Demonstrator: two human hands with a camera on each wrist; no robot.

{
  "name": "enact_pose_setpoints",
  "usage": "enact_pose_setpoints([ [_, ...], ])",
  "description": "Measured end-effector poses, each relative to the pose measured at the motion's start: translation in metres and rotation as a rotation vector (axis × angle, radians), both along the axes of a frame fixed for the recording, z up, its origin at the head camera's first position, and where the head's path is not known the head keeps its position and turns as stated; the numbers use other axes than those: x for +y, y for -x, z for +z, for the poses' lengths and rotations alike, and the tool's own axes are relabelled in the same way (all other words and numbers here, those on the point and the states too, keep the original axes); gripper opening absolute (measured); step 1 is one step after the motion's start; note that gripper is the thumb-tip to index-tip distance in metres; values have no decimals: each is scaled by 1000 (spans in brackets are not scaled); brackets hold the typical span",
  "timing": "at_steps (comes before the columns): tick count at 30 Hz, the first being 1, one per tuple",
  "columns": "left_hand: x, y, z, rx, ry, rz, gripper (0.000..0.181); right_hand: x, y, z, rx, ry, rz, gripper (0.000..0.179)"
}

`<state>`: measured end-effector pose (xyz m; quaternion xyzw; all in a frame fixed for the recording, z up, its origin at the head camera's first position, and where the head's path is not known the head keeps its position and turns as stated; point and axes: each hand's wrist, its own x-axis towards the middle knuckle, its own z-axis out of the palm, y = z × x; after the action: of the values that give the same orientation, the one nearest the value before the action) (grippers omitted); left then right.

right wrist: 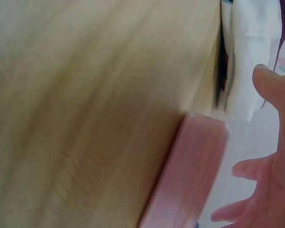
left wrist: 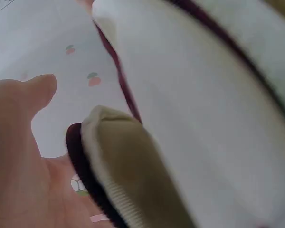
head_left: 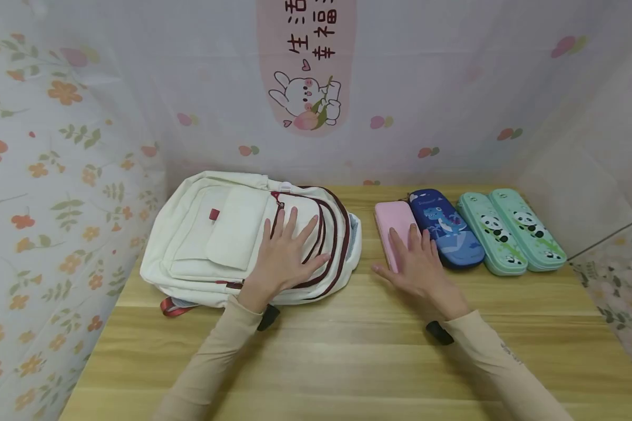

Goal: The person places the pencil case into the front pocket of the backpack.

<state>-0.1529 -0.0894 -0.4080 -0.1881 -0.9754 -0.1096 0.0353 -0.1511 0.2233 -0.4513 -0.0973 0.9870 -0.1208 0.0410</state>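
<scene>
A cream backpack [head_left: 195, 234] with dark red zips lies on its back at the left of the wooden table. My left hand [head_left: 281, 257] is spread over its front pocket, fingers straight. In the left wrist view the backpack [left wrist: 194, 104] fills the right side, beside the left hand [left wrist: 19, 133]. My right hand [head_left: 418, 266] reaches over a pink pencil case [head_left: 395, 216], its fingers extended and overlapping the case's near right part. The right wrist view shows the pink case [right wrist: 190, 166] on the table with the right hand [right wrist: 275, 161] beside it, fingers apart.
Right of the pink case lie a blue dinosaur pencil case [head_left: 447, 228] and two green panda cases, one [head_left: 492, 234] beside the other [head_left: 529, 228]. A printed curtain [head_left: 426, 76] hangs behind the wooden table [head_left: 337, 362]. A red strap [head_left: 176, 308] sticks out under the backpack.
</scene>
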Motion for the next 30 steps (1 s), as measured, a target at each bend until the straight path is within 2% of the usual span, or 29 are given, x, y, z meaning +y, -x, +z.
enact_pose_setpoints([
  [7,0,-6,-9,-48,14,-4,79,-1,-4,-9,-12,3,-3,100],
  [11,-1,-7,-14,-70,3,-14,77,-1,-6,-11,27,11,-7,99],
  [14,-2,-7,-15,-61,-21,-35,74,0,-7,-12,56,30,-24,95],
  [17,-5,-6,-16,4,-80,-69,68,1,-9,-13,75,53,-48,91],
  [20,-6,-6,-16,133,-148,-111,58,3,-10,-13,97,73,-76,88],
  [24,-6,-5,-16,269,-202,-133,42,2,-11,-12,118,104,-123,86],
  [28,-3,-2,-12,324,-226,-108,30,1,-13,-10,97,128,-182,89],
  [30,-1,0,-8,330,-241,-83,26,1,-13,-9,77,139,-210,92],
])
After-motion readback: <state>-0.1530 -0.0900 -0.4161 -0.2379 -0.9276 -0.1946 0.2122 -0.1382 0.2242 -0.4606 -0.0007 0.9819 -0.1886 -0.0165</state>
